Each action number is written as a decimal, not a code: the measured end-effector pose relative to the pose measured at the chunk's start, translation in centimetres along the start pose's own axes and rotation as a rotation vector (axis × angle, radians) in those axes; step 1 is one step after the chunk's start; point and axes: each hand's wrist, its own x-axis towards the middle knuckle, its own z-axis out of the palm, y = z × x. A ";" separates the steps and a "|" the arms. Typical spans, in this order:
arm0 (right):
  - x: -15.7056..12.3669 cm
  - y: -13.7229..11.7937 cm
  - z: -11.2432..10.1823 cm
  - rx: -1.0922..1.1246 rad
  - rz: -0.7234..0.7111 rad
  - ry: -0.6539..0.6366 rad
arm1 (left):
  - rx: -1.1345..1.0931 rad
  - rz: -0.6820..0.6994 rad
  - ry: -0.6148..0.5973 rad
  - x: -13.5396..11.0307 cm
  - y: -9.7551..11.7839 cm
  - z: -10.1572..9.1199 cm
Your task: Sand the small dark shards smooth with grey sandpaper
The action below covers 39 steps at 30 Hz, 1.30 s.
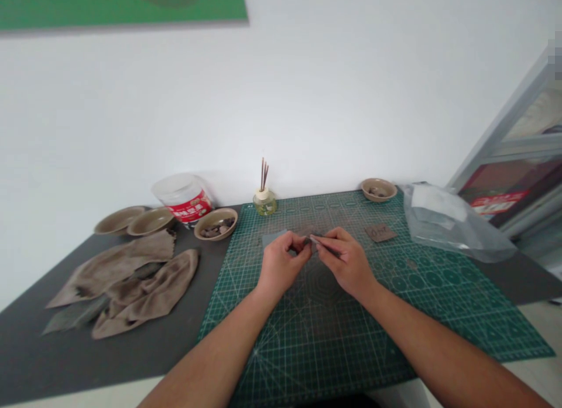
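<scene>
My left hand is closed in a pinch on a small dark piece, mostly covered by the fingers. Its kind is hard to tell. In my right hand is a thin grey strip-like tool, gripped between thumb and fingers, its tip against or close to the dark piece. Both hands are over the middle of the green cutting mat, fingertips nearly meeting. A grey-blue sheet lies behind my left hand, and dark dust marks the mat around the hands.
To the left are a bowl of dark stones, brown cloths, two more bowls and a plastic tub. A reed diffuser stands behind. Rightward are a cardboard scrap, a small bowl and a clear plastic bag.
</scene>
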 end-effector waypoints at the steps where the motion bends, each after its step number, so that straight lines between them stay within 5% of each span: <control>1: 0.0 0.0 0.0 -0.002 -0.003 0.013 | -0.001 0.007 -0.004 0.0 0.0 0.0; 39: 0.2 0.0 -0.2 -0.015 0.007 -0.018 | -0.027 0.037 -0.078 -0.2 0.1 0.0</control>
